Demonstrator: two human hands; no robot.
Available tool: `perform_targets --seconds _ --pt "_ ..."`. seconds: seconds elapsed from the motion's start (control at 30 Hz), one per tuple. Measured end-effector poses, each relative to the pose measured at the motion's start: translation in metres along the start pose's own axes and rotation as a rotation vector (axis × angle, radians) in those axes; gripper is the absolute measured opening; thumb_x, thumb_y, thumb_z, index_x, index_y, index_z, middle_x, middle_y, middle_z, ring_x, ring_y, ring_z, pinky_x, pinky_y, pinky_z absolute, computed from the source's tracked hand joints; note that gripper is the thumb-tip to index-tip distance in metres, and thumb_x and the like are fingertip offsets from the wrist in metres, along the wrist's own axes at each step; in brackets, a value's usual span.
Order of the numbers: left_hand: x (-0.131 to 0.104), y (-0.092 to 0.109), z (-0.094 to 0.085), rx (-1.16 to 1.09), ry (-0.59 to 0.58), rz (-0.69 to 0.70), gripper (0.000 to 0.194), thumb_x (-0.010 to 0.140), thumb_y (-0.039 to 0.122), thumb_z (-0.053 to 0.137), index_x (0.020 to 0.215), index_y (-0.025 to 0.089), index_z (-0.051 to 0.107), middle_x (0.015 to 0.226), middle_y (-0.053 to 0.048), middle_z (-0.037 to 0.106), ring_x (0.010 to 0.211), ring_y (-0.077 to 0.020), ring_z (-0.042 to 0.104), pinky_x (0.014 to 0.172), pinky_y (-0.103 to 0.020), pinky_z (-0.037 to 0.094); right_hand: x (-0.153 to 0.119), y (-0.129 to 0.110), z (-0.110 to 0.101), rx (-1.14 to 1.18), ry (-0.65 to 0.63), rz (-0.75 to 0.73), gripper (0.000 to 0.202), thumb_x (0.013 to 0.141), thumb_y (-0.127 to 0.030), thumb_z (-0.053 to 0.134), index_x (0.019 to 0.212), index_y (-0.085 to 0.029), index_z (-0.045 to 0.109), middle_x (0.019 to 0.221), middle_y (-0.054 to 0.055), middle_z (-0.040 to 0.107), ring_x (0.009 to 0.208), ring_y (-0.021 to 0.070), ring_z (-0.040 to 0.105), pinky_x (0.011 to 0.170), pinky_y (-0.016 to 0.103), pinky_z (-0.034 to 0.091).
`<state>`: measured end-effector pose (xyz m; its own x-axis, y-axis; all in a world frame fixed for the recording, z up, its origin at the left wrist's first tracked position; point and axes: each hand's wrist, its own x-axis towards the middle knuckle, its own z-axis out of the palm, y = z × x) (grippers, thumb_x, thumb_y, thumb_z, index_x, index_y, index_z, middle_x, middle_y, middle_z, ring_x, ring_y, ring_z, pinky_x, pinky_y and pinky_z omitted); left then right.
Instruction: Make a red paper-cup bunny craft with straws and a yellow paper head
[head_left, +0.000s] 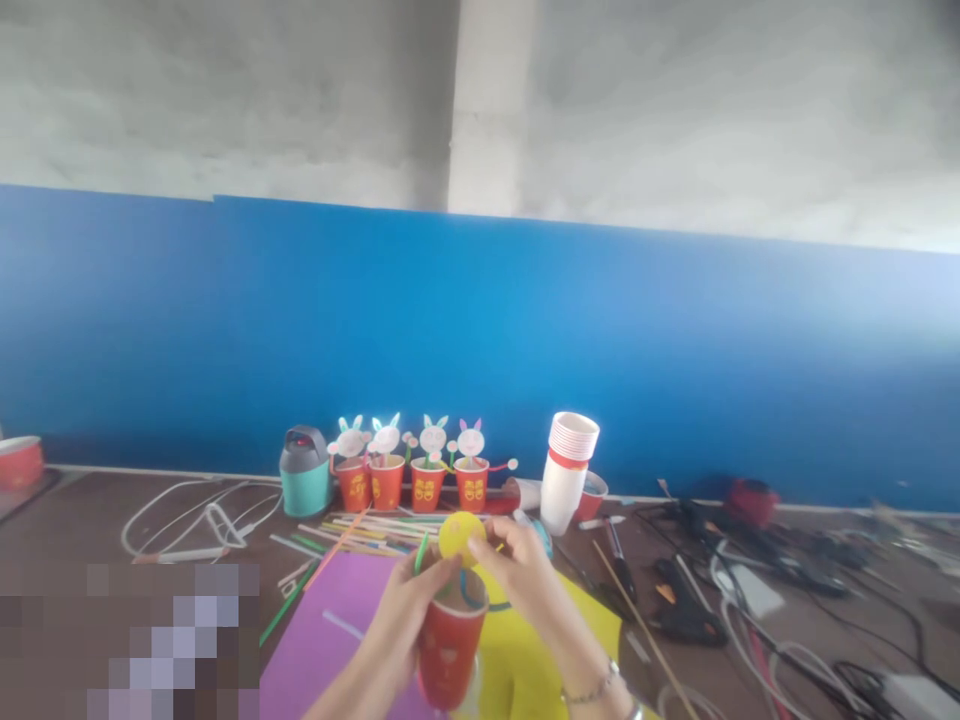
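My left hand (pixel 401 610) is wrapped round a red paper cup (pixel 451 655), held upright with its open top toward me. A green strip (pixel 421 552) sticks up by the left thumb, and a blue curved strip (pixel 470 590) shows at the cup's mouth. Just above the rim, my right hand (pixel 519 560) pinches a round yellow disc (pixel 459 537) between thumb and fingers. Under the hands lie a purple sheet (pixel 315 640) and a yellow sheet (pixel 540 660). The left fingers behind the cup are hidden.
Several red cups with rabbit-faced figures (pixel 433 438) stand at the back. Beside them are a teal container (pixel 305 485) and a tall stack of paper cups (pixel 564 490). Thin sticks (pixel 375 530) lie in front. Rightward are a glue gun (pixel 682 600) and tangled cables (pixel 810 640).
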<state>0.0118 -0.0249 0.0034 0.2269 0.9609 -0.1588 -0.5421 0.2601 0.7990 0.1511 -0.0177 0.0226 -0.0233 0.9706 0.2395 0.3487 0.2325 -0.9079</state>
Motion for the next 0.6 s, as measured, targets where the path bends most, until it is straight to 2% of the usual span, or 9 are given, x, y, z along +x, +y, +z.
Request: perform_targets --seconds 0.2,0.33,0.47,0.6 --pt "0.0 0.0 -0.003 0.002 0.006 -0.003 0.034 0.055 0.031 0.086 0.08 0.014 0.07 0.065 -0.003 0.071 0.057 -0.0155 0.064 0.058 -0.024 0.049 0.001 0.003 0.0 -0.019 0.006 0.012 0.02 0.077 -0.03 0.055 0.067 -0.015 0.063 0.06 -0.001 0.058 0.056 0.0127 0.049 0.05 0.022 0.036" --pt "0.007 0.002 -0.009 0.06 0.036 -0.011 0.028 0.058 0.031 0.083 0.074 0.015 0.067 0.064 -0.003 0.071 0.056 -0.016 0.064 0.06 -0.026 0.05 0.004 0.007 -0.005 0.031 0.076 0.035 0.024 0.076 -0.038 0.055 0.066 -0.017 0.058 0.06 -0.001 0.057 0.058 0.0146 0.051 0.055 0.025 0.039" --pt "0.024 0.005 -0.028 0.268 0.072 0.012 0.022 0.063 0.034 0.076 0.068 0.018 0.061 0.052 0.003 0.063 0.053 -0.0172 0.064 0.059 -0.029 0.05 0.008 0.014 -0.015 0.007 0.118 0.119 0.026 0.073 -0.041 0.056 0.059 -0.02 0.049 0.053 -0.002 0.053 0.055 0.015 0.051 0.054 0.026 0.038" --pt "0.04 0.008 -0.053 0.417 0.114 0.012 0.02 0.057 0.027 0.076 0.064 0.018 0.06 0.051 0.005 0.06 0.049 -0.0163 0.06 0.053 -0.026 0.045 0.01 0.025 -0.022 -0.011 0.102 0.132 0.022 0.068 -0.034 0.056 0.055 -0.022 0.043 0.048 -0.005 0.049 0.05 0.0129 0.048 0.052 0.025 0.036"
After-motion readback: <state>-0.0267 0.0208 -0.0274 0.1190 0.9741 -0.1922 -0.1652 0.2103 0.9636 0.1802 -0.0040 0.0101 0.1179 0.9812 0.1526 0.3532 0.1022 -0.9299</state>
